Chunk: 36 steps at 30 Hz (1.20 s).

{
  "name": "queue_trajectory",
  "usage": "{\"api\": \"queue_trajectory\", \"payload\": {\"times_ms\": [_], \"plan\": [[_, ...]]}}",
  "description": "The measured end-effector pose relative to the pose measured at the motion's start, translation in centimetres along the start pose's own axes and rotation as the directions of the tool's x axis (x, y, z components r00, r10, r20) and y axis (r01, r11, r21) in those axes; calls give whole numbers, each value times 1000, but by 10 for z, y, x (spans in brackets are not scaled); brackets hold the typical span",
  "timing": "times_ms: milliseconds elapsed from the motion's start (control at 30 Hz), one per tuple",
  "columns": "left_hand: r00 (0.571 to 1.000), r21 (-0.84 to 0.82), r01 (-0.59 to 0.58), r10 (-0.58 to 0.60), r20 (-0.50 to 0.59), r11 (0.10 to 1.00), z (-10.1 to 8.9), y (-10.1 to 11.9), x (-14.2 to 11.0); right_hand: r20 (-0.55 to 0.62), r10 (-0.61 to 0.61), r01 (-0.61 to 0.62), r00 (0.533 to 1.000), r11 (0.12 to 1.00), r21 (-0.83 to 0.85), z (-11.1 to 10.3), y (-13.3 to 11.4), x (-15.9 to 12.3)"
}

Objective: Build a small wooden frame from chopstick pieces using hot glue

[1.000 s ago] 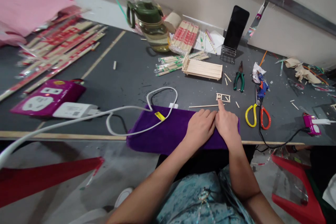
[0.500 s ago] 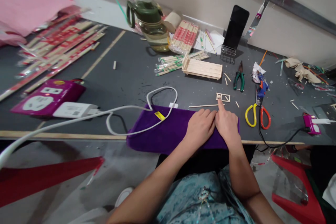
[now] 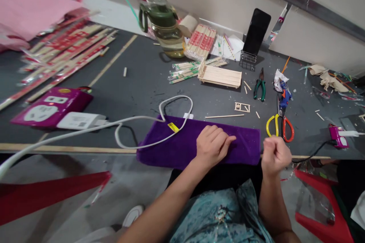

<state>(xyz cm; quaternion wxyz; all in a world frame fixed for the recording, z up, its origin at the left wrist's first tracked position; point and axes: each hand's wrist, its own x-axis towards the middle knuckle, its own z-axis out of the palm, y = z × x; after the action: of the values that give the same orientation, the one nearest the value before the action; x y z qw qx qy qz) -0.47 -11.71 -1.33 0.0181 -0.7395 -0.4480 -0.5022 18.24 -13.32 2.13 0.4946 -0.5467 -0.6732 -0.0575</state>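
Note:
My left hand (image 3: 212, 144) rests on a purple cloth (image 3: 168, 148) at the table's front edge, its fingers curled in and its thumb sticking out to the right. I see nothing held in it. Past the cloth's right end, my right hand (image 3: 276, 155) is raised in a fist, with nothing showing in it. Beyond the cloth lie a small wooden stick frame (image 3: 242, 107) and a long thin stick (image 3: 224, 116). Farther back stands a little bed-like model (image 3: 219, 74) built of sticks. Scissors (image 3: 288, 129) with yellow and red handles lie near my right fist.
Green-handled pliers (image 3: 260, 87) and a blue glue gun (image 3: 285, 97) lie right of the model. Behind stand a jug (image 3: 164, 26) and a phone (image 3: 256, 30) on a wire stand. Wrapped chopsticks (image 3: 71, 49) and a purple power socket (image 3: 54, 104) with a white cable are at left.
My right hand has pulled back from the small frame, moved right and closed from pointing into a fist. My left hand has shifted slightly left, its thumb now apart.

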Motion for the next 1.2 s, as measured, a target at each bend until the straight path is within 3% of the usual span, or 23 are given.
{"api": "queue_trajectory", "payload": {"times_ms": [100, 167, 267, 333, 367, 400, 433, 500, 533, 567, 700, 767, 800, 933, 1000, 1100, 1200], "plan": [[996, -75, -57, 52, -69, 996, -6, 14, 4, -95, -29, 37, 995, 996, 87, -14, -10, -2], [993, -158, -64, 48, -107, 985, -7, 27, 8, -69, -44, 53, 997, 988, 145, -9, -20, -3], [991, -256, -60, 27, -131, 965, -6, 43, 11, 60, -17, 9, 998, 990, 140, 4, -33, -2], [994, -274, -30, 0, -107, 961, -5, 46, 11, 236, 44, -52, 971, 998, 30, 8, -37, 3], [996, -240, 14, -34, -79, 971, -4, 46, 10, 369, 98, -76, 924, 994, -76, 9, -37, 6], [997, -195, 56, -66, -43, 979, -3, 44, 8, 500, 172, -76, 849, 975, -207, 9, -37, 11], [995, -145, 95, -97, -3, 985, -2, 42, 7, 617, 260, -47, 743, 940, -338, 9, -36, 15], [988, -63, 137, -132, 78, 989, -1, 37, 4, 742, 396, 63, 541, 860, -506, 11, -34, 25], [984, -40, 140, -134, 120, 989, -1, 34, 4, 767, 425, 114, 481, 837, -536, 15, -34, 31], [979, -29, 138, -132, 156, 990, -1, 32, 3, 779, 433, 148, 454, 825, -545, 19, -33, 36], [965, 23, 130, -132, 228, 991, -5, 23, 8, 812, 396, 168, 429, 848, -503, 43, -31, 52], [951, 108, 127, -152, 268, 986, -9, 16, 14, 798, 405, 127, 446, 854, -505, 46, -29, 56], [939, 161, 121, -166, 301, 979, -11, 12, 17, 775, 414, 92, 478, 854, -512, 44, -27, 56], [868, 370, 79, -246, 431, 926, -16, -8, 32, 589, 417, -74, 692, 853, -516, 22, -15, 48], [835, 437, 49, -277, 475, 898, -14, -16, 39, 495, 401, -132, 771, 861, -492, 11, -6, 44], [809, 467, 19, -288, 512, 884, -4, -26, 45, 421, 394, -156, 817, 854, -497, 6, 4, 46], [808, 467, 22, -291, 513, 884, 7, -32, 45, 432, 389, -129, 814, 845, -519, 11, 6, 61]]}}
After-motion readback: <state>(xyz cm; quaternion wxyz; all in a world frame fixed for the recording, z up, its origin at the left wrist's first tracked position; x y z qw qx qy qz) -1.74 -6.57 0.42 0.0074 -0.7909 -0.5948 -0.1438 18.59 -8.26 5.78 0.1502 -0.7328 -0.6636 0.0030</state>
